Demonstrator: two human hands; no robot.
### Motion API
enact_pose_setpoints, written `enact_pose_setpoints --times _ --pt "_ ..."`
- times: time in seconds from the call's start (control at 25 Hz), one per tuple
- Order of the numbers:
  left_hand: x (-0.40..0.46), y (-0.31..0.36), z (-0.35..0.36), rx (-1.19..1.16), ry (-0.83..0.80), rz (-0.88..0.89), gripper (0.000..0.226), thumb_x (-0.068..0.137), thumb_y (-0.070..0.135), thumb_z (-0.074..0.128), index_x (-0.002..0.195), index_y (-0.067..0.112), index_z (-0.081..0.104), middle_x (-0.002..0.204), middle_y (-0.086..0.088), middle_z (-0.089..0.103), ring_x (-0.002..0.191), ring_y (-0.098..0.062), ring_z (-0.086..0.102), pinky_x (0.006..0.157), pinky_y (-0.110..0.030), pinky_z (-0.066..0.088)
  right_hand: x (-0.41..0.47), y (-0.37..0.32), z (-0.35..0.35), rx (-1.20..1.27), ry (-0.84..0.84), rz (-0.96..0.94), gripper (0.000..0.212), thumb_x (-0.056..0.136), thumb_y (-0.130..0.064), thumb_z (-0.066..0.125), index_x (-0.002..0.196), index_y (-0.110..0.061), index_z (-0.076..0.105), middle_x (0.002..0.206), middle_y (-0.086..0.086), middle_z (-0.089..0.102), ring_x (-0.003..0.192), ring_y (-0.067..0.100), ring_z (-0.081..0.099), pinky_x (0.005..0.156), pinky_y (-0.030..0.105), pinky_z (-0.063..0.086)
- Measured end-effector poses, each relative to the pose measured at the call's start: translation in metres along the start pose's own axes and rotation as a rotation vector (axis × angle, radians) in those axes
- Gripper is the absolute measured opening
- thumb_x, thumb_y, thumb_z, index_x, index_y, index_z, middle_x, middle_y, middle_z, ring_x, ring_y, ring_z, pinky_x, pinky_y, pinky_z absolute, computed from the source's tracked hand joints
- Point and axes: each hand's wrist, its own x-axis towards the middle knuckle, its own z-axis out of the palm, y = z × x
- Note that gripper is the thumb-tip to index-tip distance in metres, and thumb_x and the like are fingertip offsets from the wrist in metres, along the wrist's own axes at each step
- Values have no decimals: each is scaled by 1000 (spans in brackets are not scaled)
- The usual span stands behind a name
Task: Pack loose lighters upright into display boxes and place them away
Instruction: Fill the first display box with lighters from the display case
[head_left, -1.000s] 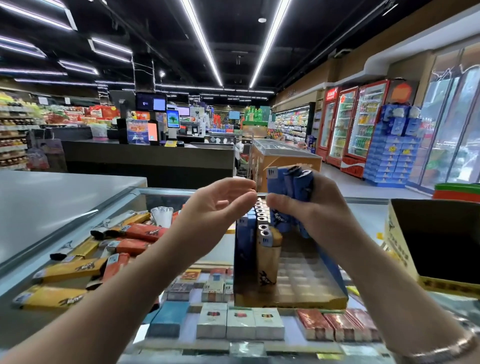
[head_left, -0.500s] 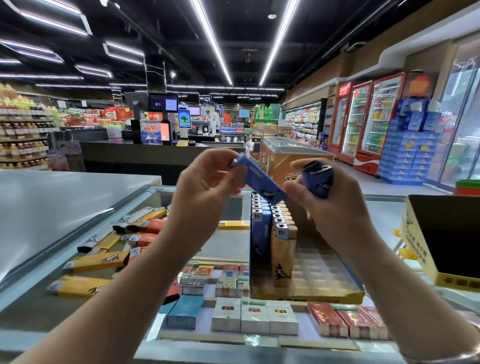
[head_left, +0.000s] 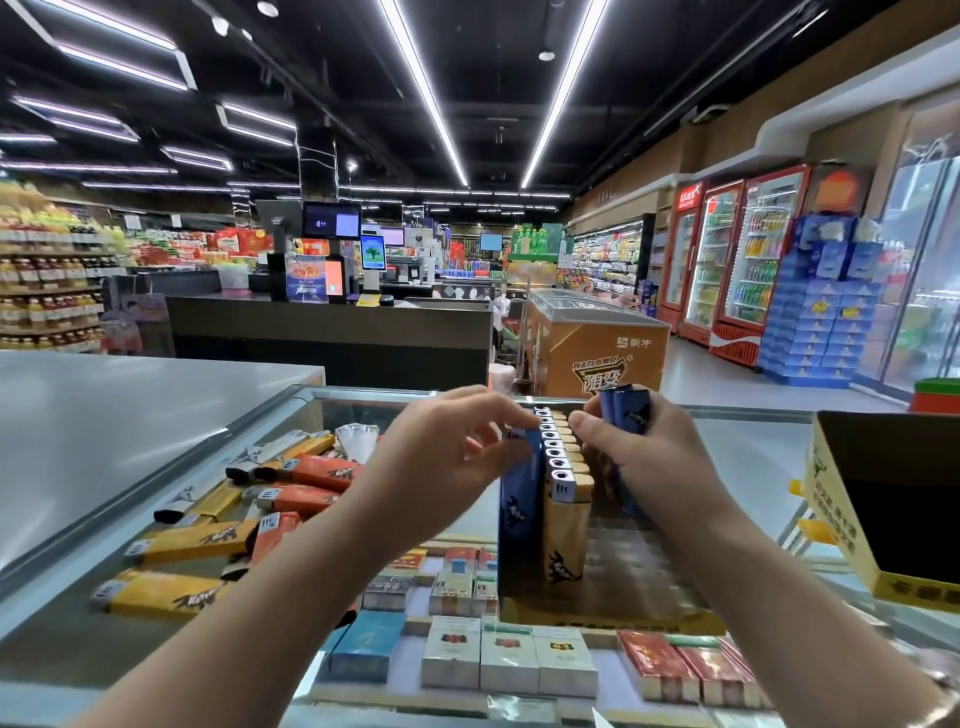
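Left hand pinches blue lighter, upright in left row of display box on glass counter. Right hand grips blue bundle beside yellow row. Loose lighters lie left.

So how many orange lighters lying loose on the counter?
3, all left of the display box: far orange lighter, middle orange lighter, near orange lighter tucked against the left forearm, which may hide more.

Supermarket — ceiling strip lights, drink fridges.
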Motion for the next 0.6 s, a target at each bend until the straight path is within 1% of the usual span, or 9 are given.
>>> enact_pose_setpoints --times 0.16,0.24,0.28,0.36,0.4,0.44,0.52,0.6 --pt "0 2 1 75 -3 56 18 80 15 67 96 22 68 88 16 58 78 -6 62 69 -25 56 -2 -2 2 29 -31 20 12 82 -23 68 88 -16 60 78 7 62 72 22 64 66 40 57" --pt "1 2 0 117 -5 78 17 79 16 67 96 20 69 88 16 57 77 -5 62 69 -25 56 -2 -2 2 30 -38 30 12 83 -23 67 88 -15 60 77 6 62 73 22 64 66 40 56" --pt "1 3 0 126 -8 83 17 79 16 67 96 19 69 88 18 56 77 -4 62 70 -25 56 -3 -3 3 25 -38 27 12 83 -22 67 88 -15 59 78 7 62 74 24 64 68 42 57" --pt "1 4 1 107 -17 70 16 78 20 67 94 22 68 86 23 53 77 -3 62 70 -22 55 -3 -3 3 17 -30 22 13 83 -23 67 88 -14 59 80 9 62 79 29 64 73 47 56" --pt "1 4 1 64 -24 45 14 77 25 65 91 27 67 85 25 53 77 -2 62 70 -22 55 -4 -4 2 15 -26 22 13 83 -23 68 88 -14 60 81 11 62 81 31 64 74 49 56" --pt "0 4 0 -2 -31 3 12 75 30 63 86 32 65 84 24 55 76 -3 62 69 -23 55 -4 -4 2 15 -24 24 14 83 -24 68 89 -14 60 83 13 62 82 32 64 75 51 55" --pt "0 3 -1 -132 -40 -84 11 70 35 60 82 37 63 84 16 60 73 -6 62 67 -28 55 -4 -4 2 16 -24 27 16 83 -24 68 89 -13 60 87 16 63 83 34 64 76 53 55" --pt "0 1 0 -126 -69 -86 11 70 37 60 81 39 61 88 15 58 70 -6 62 65 -31 55 -4 -3 2 8 -26 24 16 82 -24 68 89 -12 59 90 19 63 85 35 63 78 53 54"
